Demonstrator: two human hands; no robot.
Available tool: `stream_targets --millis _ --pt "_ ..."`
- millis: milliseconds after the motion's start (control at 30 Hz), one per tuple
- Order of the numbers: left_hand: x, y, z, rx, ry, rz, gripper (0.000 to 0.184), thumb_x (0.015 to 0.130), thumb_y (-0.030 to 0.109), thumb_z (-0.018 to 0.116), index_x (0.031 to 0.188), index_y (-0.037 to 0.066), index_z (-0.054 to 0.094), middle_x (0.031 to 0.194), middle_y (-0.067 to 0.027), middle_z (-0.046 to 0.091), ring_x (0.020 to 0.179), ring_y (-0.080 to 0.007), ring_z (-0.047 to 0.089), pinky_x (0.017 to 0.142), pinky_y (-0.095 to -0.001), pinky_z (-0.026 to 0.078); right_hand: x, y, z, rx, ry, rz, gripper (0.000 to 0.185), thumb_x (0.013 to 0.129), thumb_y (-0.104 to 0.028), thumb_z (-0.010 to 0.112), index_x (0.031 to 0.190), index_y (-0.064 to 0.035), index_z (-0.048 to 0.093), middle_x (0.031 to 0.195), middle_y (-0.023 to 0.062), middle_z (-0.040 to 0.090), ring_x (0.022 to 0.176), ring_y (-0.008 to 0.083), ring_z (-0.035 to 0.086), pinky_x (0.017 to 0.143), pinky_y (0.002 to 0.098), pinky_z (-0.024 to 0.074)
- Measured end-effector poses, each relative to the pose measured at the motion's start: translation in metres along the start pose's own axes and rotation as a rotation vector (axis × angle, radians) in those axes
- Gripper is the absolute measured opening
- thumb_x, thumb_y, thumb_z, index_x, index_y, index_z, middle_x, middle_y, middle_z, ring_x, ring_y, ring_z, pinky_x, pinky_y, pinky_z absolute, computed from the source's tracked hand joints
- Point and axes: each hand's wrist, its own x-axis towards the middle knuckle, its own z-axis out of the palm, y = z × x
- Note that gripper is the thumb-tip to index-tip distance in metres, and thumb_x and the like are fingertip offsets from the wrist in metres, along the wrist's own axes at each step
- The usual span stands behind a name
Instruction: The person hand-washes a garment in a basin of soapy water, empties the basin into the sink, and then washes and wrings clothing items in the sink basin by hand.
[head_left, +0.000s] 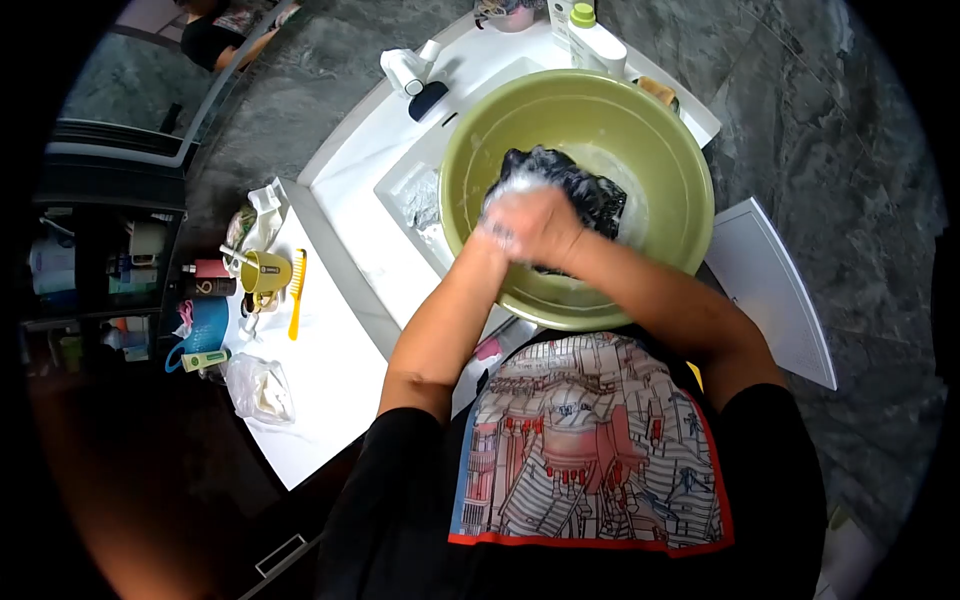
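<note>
A large green basin [680, 170] stands over the white sink, with dark wet cloth [595, 200] and white suds inside it. Both hands meet over the cloth at the basin's near left part. My left hand [498, 222], at the end of the left arm, is foamy, blurred and pressed against the other one. My right hand [548, 222] is closed over the same foamy spot. Between them the fingers overlap, and part of the dark cloth lies right beside and beneath them. Whatever is inside the fingers is hidden by foam and blur.
Behind the basin stand a white bottle with a green cap [597, 42] and a faucet [408, 70]. On the left counter [325, 400] are a yellow cup [268, 272], a yellow comb [297, 295] and a plastic bag [258, 388]. A white panel [770, 290] is at the right.
</note>
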Motion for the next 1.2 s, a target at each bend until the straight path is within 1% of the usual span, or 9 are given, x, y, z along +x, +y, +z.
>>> stream_targets --millis 100,200,300,533,733,833,900,1100,1200 --pt "-0.002 0.039 0.015 -0.763 -0.076 -0.719 0.03 0.095 0.03 0.043 0.106 0.006 0.058 0.107 -0.0119 0.063 0.093 -0.0255 0.063 0.08 -0.0432 0.054 0.001 0.064 0.007 -0.056 0.087 0.509 0.021 0.078 -0.03 0.062 0.076 -0.0089 0.061 0.071 0.0134 0.062 0.065 0.0301 0.061 0.058 0.0412 0.0486" --pt "0.005 0.009 0.008 -0.73 -0.052 -0.662 0.022 0.093 0.024 0.049 0.104 0.007 0.059 0.097 -0.0097 0.065 0.085 -0.024 0.065 0.072 -0.0417 0.056 0.0 0.057 0.009 -0.102 0.015 0.645 0.028 0.085 -0.037 0.053 0.079 -0.0112 0.063 0.072 0.0125 0.063 0.069 0.0323 0.062 0.063 0.0412 0.0499" --pt "0.003 0.008 0.005 -0.654 -0.05 -0.62 0.022 0.094 0.024 0.048 0.103 0.008 0.06 0.096 -0.0095 0.065 0.084 -0.0238 0.065 0.071 -0.0415 0.057 -0.005 0.015 0.022 0.073 0.032 0.257 0.023 0.081 -0.035 0.055 0.078 -0.0128 0.063 0.071 0.0123 0.063 0.07 0.0315 0.063 0.063 0.0411 0.0504" --pt "-0.011 0.105 -0.008 -0.511 -0.157 -0.719 0.024 0.091 0.025 0.047 0.099 0.007 0.061 0.092 -0.0089 0.065 0.076 -0.0239 0.065 0.067 -0.0426 0.055 0.001 0.112 -0.002 -0.359 -0.194 0.651 0.021 0.083 -0.029 0.053 0.082 -0.0132 0.067 0.077 0.013 0.065 0.078 0.0316 0.063 0.073 0.0433 0.0487" --pt "0.011 0.14 -0.053 0.317 -0.151 0.21 0.04 0.071 0.02 0.073 0.103 0.0 0.059 0.095 -0.0101 0.067 0.076 -0.0165 0.064 0.072 -0.0283 0.051 -0.038 0.131 -0.029 0.105 -0.103 0.705 0.065 0.072 -0.046 0.071 0.124 -0.0128 0.054 0.125 0.0192 0.052 0.117 0.0337 0.048 0.098 0.0396 0.0375" --pt "0.011 0.151 -0.053 0.397 -0.08 0.426 0.047 0.064 0.028 0.081 0.096 0.002 0.061 0.089 -0.0088 0.066 0.077 -0.018 0.064 0.072 -0.0286 0.051 -0.074 0.134 -0.003 0.081 -0.588 0.694 0.125 0.052 -0.06 0.079 0.146 -0.0095 0.013 0.145 0.0308 0.017 0.135 0.0442 0.017 0.111 0.0451 0.0191" --pt "0.015 0.163 -0.051 0.445 -0.031 0.813 0.05 0.057 0.033 0.086 0.089 0.003 0.062 0.081 -0.0085 0.064 0.073 -0.0201 0.063 0.07 -0.0279 0.051 -0.056 0.087 -0.002 -0.005 -0.692 0.753 0.123 0.053 -0.057 0.08 0.145 -0.0083 0.015 0.146 0.0286 0.017 0.136 0.0429 0.015 0.111 0.0442 0.0166" --pt "0.002 0.243 -0.04 0.078 0.044 1.01 0.034 0.069 0.018 0.082 0.091 0.003 0.061 0.08 -0.0027 0.062 0.073 -0.0087 0.057 0.067 -0.0226 0.048 -0.063 0.088 0.099 -0.007 -0.447 0.361 0.107 0.062 -0.05 0.077 0.142 -0.0054 0.023 0.144 0.0189 0.029 0.134 0.0316 0.027 0.108 0.0395 0.0265" --pt "-0.005 0.273 -0.038 -0.059 0.142 0.644 0.017 0.082 0.019 0.065 0.091 0.005 0.061 0.079 -0.0052 0.061 0.068 -0.013 0.055 0.066 -0.0278 0.047 -0.056 0.108 0.103 0.305 -0.199 0.373 0.085 0.074 -0.042 0.07 0.139 -0.0036 0.03 0.14 0.0155 0.037 0.129 0.0282 0.035 0.106 0.0386 0.0315"
